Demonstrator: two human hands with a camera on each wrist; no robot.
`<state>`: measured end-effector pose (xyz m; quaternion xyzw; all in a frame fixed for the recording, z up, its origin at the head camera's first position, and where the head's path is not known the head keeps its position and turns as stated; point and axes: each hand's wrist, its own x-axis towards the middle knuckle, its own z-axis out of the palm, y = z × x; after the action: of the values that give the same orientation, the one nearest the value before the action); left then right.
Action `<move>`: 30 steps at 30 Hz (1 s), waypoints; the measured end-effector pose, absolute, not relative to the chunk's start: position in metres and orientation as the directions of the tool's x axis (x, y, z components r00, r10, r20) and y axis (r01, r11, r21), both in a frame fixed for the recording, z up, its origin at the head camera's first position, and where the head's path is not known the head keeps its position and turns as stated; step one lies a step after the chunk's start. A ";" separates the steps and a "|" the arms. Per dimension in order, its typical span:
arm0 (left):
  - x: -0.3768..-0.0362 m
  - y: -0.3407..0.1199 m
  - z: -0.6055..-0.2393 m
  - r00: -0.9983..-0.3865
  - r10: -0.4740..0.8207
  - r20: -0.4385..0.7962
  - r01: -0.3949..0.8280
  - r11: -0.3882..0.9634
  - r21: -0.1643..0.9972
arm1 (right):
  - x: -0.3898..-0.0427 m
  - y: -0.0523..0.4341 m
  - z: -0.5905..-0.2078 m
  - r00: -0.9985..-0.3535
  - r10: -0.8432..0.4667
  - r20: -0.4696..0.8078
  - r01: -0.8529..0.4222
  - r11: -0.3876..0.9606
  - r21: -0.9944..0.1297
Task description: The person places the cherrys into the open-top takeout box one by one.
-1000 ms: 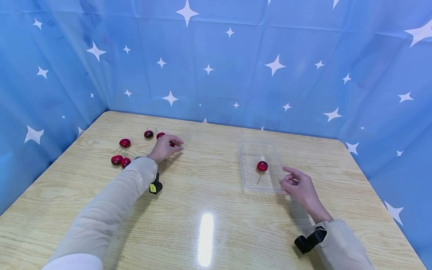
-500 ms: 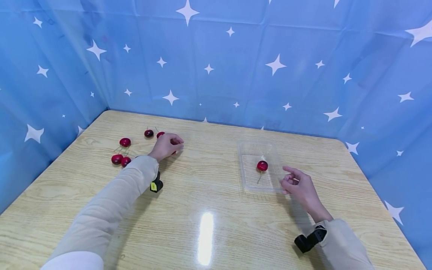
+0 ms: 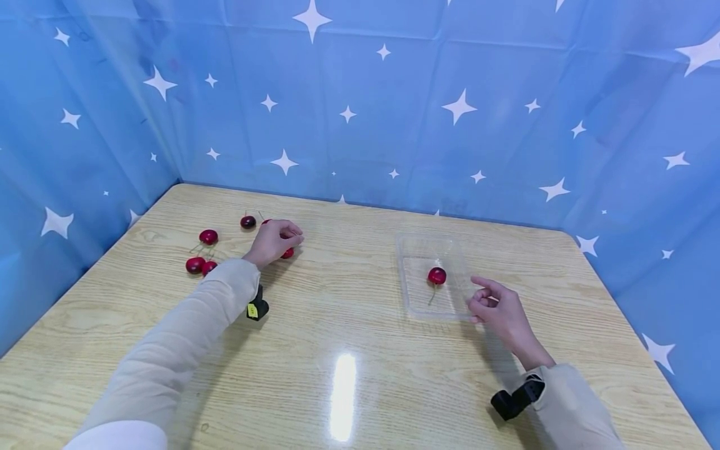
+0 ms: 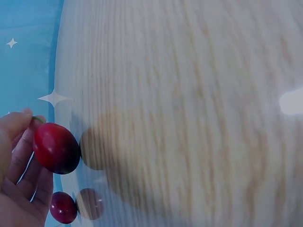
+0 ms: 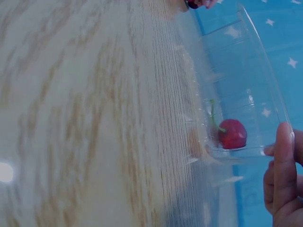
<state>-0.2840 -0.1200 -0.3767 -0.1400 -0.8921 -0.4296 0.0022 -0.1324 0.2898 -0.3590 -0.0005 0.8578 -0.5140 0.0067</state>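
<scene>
My left hand pinches the green stem of a red cherry between thumb and fingertip. The cherry hangs close over the table at the back left, with its shadow beside it. Another cherry lies just beyond, mostly hidden behind the hand in the head view. On the right, a clear plastic container stands on the table with one stemmed cherry inside. My right hand holds the container's right rim between thumb and fingers, as the right wrist view shows.
Several loose cherries lie at the back left, among them a dark one and a red one, with a pair nearer the left forearm. A blue star-patterned curtain borders the wooden table behind and at both sides.
My left hand has shifted slightly left and back, and the cherry it pinches now shows below the fingertips. The right hand and the container have stayed still.
</scene>
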 end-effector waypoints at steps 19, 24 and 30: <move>-0.271 -0.117 -0.371 -0.962 0.256 0.097 0.228 0.554 0.800 | -0.133 0.290 -0.360 -1.000 -0.006 -0.002 -0.001 0.480 -0.878; -0.267 -0.116 -0.369 -0.961 0.260 0.097 0.227 0.532 0.816 | -0.133 0.290 -0.361 -1.000 -0.008 -0.002 -0.002 0.468 -0.884; -0.263 -0.113 -0.367 -0.965 0.243 0.094 0.210 0.513 0.832 | -0.133 0.290 -0.361 -1.000 -0.008 -0.001 -0.003 0.459 -0.888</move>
<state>-0.2631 -0.1134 -0.3673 -0.1303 -0.8697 -0.4757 -0.0171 -0.1329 0.2900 -0.3608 -0.0033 0.8541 -0.5201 0.0027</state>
